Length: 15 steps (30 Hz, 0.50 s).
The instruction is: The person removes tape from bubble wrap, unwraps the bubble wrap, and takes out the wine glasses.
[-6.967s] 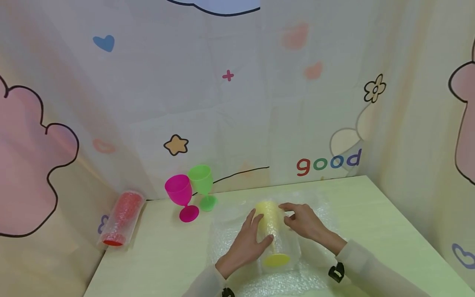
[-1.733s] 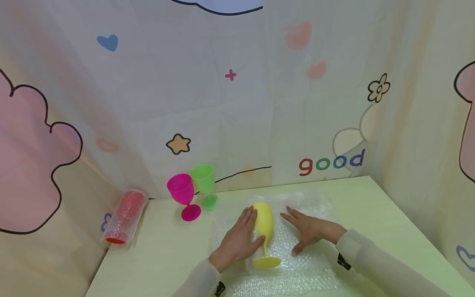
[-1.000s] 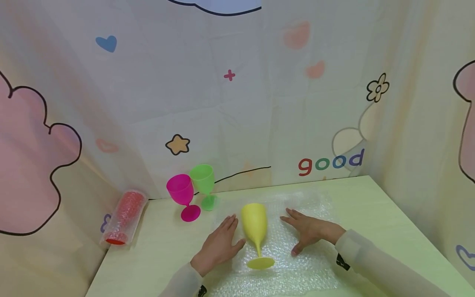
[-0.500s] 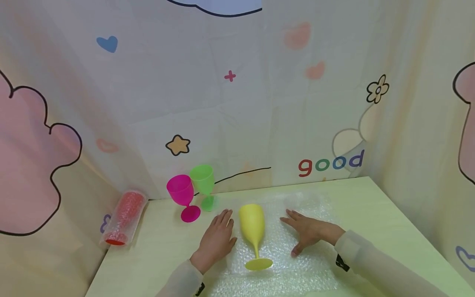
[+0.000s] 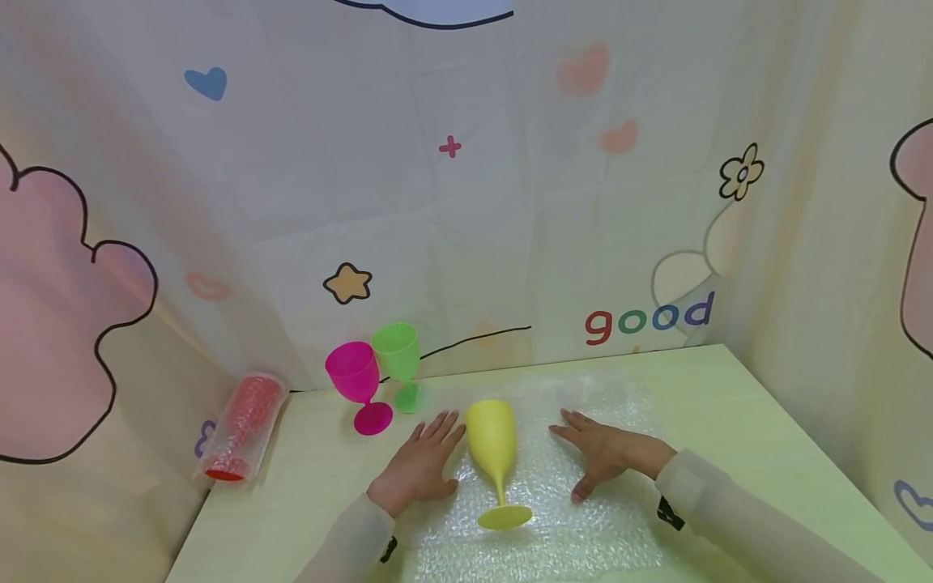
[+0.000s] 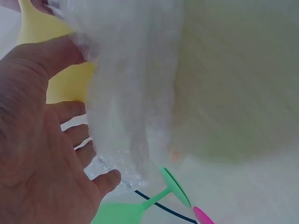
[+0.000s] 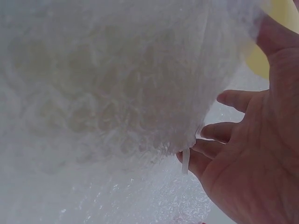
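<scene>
A yellow plastic goblet (image 5: 492,437) lies on its side on a sheet of bubble wrap (image 5: 576,542), bowl toward the back and foot toward the front. My left hand (image 5: 419,465) rests flat with spread fingers at the left of the sheet, its fingertips close beside the goblet's bowl. To the right, my right hand (image 5: 605,449) lies on the wrap with fingers straight and thumb apart, a gap between it and the goblet. Both wrist views show the palm side, with bubble wrap (image 6: 126,93) against the left fingers and more wrap (image 7: 117,93) at the right fingertips.
A magenta goblet (image 5: 353,372) and a green goblet (image 5: 397,352) stand upright at the back left. Further left lies a red goblet rolled in bubble wrap (image 5: 244,425). A printed curtain (image 5: 474,235) borders the pale table (image 5: 270,534) behind and on the sides.
The goblet was covered by bubble wrap seven seconds ago; now it lies bare and has shifted left. My left hand has come off it and moved left. The right hand has lately stayed still.
</scene>
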Motion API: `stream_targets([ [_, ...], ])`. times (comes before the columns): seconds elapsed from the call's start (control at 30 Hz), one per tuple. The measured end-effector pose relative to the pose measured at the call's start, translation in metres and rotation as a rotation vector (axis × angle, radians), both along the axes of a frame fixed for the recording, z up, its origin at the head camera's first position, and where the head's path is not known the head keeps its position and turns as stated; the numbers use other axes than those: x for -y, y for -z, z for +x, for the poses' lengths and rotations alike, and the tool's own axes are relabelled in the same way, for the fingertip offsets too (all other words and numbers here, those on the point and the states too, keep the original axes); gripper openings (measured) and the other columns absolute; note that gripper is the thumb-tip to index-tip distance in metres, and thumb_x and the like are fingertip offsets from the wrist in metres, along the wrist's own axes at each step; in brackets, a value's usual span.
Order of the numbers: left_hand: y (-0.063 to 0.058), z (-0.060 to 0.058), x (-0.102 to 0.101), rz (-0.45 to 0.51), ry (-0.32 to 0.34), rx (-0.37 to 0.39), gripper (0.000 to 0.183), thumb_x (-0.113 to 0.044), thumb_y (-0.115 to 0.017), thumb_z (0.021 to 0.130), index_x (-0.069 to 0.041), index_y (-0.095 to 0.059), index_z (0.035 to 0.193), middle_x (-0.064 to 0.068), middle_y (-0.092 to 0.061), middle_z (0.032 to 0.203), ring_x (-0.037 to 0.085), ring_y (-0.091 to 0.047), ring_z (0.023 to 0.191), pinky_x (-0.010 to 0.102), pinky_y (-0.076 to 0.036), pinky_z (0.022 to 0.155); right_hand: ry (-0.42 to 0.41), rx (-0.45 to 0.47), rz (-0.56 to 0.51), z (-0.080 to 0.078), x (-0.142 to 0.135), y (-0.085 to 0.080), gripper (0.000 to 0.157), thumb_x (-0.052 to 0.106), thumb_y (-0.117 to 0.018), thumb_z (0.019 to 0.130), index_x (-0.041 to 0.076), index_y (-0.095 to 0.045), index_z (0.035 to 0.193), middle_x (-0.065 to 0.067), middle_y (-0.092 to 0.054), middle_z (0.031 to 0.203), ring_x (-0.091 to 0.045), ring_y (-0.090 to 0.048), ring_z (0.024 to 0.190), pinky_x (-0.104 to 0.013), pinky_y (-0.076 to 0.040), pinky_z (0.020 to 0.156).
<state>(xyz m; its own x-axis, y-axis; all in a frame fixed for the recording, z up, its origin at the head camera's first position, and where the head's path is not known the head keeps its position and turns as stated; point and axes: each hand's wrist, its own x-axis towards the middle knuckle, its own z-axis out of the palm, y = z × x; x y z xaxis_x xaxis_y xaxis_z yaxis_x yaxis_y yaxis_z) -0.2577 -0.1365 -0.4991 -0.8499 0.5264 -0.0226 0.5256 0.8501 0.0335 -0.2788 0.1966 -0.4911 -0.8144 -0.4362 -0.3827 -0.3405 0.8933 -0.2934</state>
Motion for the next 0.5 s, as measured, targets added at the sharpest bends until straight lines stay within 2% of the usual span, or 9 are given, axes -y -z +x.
stream_targets([
  [0.17,-0.0012,-0.0074,0.0014,-0.004,-0.044,0.07,0.092,-0.045,-0.074,0.079,-0.015,-0.032,0.155,0.01,-0.016,0.166,0.03,-0.014,0.154,0.052,-0.022,0.122,0.002,0.003,0.0,0.0005,0.001,-0.0004,0.114,0.057,-0.085,0.061,0.024,-0.03,0.154,-0.013,-0.011,0.166,-0.036,-0.014,0.153,-0.063,-0.028,0.115],
  [0.3,-0.0018,-0.0094,0.0031,0.03,-0.066,0.147,0.091,-0.045,-0.074,0.078,-0.016,-0.033,0.154,0.013,-0.016,0.166,0.032,-0.014,0.154,0.056,-0.021,0.121,0.002,0.008,-0.003,0.0,0.0013,-0.0005,0.114,0.057,-0.086,0.06,0.024,-0.03,0.154,-0.012,-0.011,0.166,-0.036,-0.013,0.153,-0.063,-0.027,0.115],
  [0.5,-0.0005,-0.0094,0.0088,0.082,-0.09,0.255,0.09,-0.048,-0.075,0.078,-0.013,-0.036,0.152,0.013,-0.018,0.165,0.034,-0.017,0.153,0.055,-0.027,0.119,-0.023,0.002,0.001,-0.0015,-0.0012,0.0003,0.116,0.057,-0.086,0.06,0.023,-0.028,0.155,-0.013,-0.01,0.166,-0.036,-0.012,0.153,-0.061,-0.027,0.117],
])
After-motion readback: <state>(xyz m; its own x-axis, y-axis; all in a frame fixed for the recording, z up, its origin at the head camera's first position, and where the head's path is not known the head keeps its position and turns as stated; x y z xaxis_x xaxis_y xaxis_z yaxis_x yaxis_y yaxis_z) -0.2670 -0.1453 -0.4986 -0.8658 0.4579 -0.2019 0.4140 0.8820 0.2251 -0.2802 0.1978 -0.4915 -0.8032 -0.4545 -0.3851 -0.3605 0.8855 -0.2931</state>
